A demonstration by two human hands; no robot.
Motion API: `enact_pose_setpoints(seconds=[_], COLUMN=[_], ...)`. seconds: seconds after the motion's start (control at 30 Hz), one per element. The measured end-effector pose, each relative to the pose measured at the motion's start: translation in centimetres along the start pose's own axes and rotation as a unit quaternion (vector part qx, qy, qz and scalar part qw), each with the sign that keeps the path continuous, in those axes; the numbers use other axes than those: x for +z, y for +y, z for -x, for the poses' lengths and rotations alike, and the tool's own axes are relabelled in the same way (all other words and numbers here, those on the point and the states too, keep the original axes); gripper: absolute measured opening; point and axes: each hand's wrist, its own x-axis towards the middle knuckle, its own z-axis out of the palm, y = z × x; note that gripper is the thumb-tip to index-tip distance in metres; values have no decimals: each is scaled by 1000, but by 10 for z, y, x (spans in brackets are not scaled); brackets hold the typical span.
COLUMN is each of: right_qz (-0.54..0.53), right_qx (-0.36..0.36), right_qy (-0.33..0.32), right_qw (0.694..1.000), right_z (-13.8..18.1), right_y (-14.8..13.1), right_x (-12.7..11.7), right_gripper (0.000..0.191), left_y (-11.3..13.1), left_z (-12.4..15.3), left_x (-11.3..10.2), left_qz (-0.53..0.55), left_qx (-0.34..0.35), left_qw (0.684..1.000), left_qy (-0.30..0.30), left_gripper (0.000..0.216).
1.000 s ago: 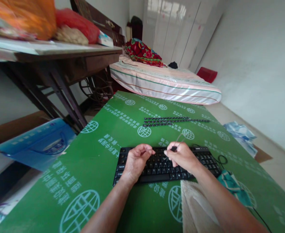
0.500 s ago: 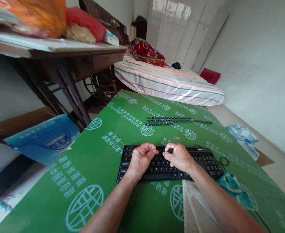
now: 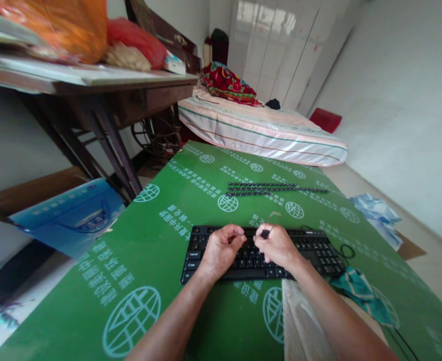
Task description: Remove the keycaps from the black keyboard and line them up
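Observation:
A black keyboard (image 3: 251,274) lies on the green table in front of me, under both hands. My left hand (image 3: 223,250) is over its left half, thumb and fingertips pinched together; whatever they hold is hidden. Just right of it, my right hand (image 3: 277,245) is closed around a wire keycap puller (image 3: 275,214), whose thin wire ends stick up past the fingers. A small black piece (image 3: 266,233) shows at the right fingers. Beyond the keyboard, several small black keycaps (image 3: 262,189) lie in long rows.
A teal checked cloth (image 3: 362,296) and a coiled cable (image 3: 348,250) are by the keyboard's right end. Pale fabric (image 3: 299,321) is at the near edge. A bed (image 3: 258,128) stands beyond the green table (image 3: 183,200), and a sewing-machine table (image 3: 131,95) at left.
Both hands stay almost in place over the keyboard, with slight finger movement. The wire ends of the puller have tilted a little. The view has shifted very slightly.

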Motion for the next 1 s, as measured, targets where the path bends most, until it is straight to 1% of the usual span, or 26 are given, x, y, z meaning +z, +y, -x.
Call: enact_pose_setpoints(seconds=[0.1,0.17,0.23,0.33,0.47,0.57,0.7,0.83,1.0], right_qz=[27,44,58,82,103,102,77,74,73], right_qx=[-54,-90,-104,-109,-134,-147,-154,-161,-172], right_qy=[59,97,117,134,153,159,168,178,197], right_qw=[996,990,986,982,974,971,971,968,962], right_z=[3,4,4,2,1,3,4,3,3], right_y=[4,7,10,14,15,15,17,19,21], right_x=[4,7,10,14,18,19,20,22,25], right_gripper=[7,8,9,5,5,6,8,9,10], left_y=[3,5,6,8,13,17,20,18,16], left_z=[3,5,6,7,7,8,7,5,2], left_x=[1,2,3,5,10,17,27,33,32], left_qz=[-98,-191,-260,-315,-366,-405,-451,-455,-422], left_qx=[37,73,96,109,131,132,115,110,120], left_qw=[994,978,959,939,915,899,882,882,897], left_qy=[-17,-37,-57,-83,-109,-101,-79,-53,-51], left_gripper=[6,13,20,26,25,23,22,26,28])
